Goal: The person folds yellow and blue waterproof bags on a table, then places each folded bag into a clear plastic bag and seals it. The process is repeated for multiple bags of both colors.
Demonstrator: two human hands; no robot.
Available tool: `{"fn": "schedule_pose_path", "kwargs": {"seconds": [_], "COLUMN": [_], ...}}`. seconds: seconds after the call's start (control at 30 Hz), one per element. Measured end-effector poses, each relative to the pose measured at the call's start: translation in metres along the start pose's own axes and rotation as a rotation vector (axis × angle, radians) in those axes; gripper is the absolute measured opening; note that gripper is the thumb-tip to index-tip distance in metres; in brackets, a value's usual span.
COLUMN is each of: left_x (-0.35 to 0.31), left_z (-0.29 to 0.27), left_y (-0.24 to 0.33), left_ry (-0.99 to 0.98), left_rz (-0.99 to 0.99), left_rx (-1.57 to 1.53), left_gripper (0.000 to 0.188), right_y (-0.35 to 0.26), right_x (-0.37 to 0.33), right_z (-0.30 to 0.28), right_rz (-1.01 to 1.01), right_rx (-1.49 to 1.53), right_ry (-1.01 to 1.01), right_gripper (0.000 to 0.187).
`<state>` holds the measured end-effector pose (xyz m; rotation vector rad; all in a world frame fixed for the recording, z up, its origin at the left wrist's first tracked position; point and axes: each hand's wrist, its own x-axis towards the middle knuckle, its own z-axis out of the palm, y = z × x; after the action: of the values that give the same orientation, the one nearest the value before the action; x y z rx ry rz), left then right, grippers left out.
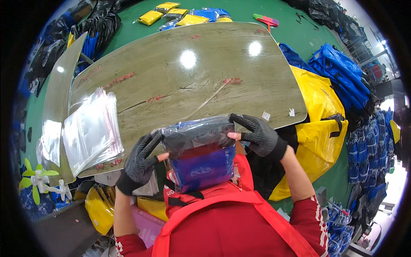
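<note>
A folded blue and black fabric article in a clear plastic bag point(201, 165) is held upright against my red apron, at the near edge of the table. My left hand point(140, 165), in a black dotted glove with a bare thumb tip, grips the bag's upper left side. On the opposite upper corner, my right hand point(261, 136) pinches the plastic between its bare thumb and gloved fingers. A stack of flat clear plastic bags point(92, 132) lies on the table's left end, beyond my left hand.
The wood-look table point(192, 64) has red marks and stickers. Yellow and blue wrapped packs point(184, 17) lie on the green floor beyond it. Large yellow sheeting point(319, 132) and blue bundles point(340, 77) are at the right. A small green-bladed fan point(39, 177) stands lower left.
</note>
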<state>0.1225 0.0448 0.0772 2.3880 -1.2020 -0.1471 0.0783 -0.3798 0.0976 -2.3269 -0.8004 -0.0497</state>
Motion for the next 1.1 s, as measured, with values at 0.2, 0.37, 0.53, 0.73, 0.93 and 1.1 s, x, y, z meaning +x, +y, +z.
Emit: {"fn": "schedule_pose_path", "kwargs": {"seconds": [0.2,0.37,0.53,0.73,0.93,1.1], "left_x": [0.074,0.085,0.094,0.243,0.220,0.210], "left_z": [-0.015,0.119,0.097,-0.043,0.039,0.056], "left_y": [0.046,0.007,-0.059,0.013,0.162,0.178], "left_ry": [0.495,0.342,0.202,0.950,0.344,0.415], "left_rz": [-0.233,-0.444,-0.584,-0.176,0.321,0.312], "left_rx": [0.014,-0.876,-1.221,-0.651,-0.211,-0.146], "left_gripper": [0.036,0.067,0.054,0.048,0.029,0.033], "right_y": [-0.032,0.027,0.061,0.000,-0.035,-0.048], "right_x": [0.044,0.023,-0.069,-0.063,-0.016,-0.003], "right_z": [-0.014,0.095,0.092,0.017,0.019,0.031], "right_rz": [0.276,0.315,0.740,0.464,0.405,0.519], "right_rx": [-0.409,-0.292,0.657,1.111,0.826,0.454], "right_ry": [0.368,0.709,1.231,1.320,1.318,1.244], "right_gripper": [0.034,0.047,0.028,0.029,0.028,0.036]}}
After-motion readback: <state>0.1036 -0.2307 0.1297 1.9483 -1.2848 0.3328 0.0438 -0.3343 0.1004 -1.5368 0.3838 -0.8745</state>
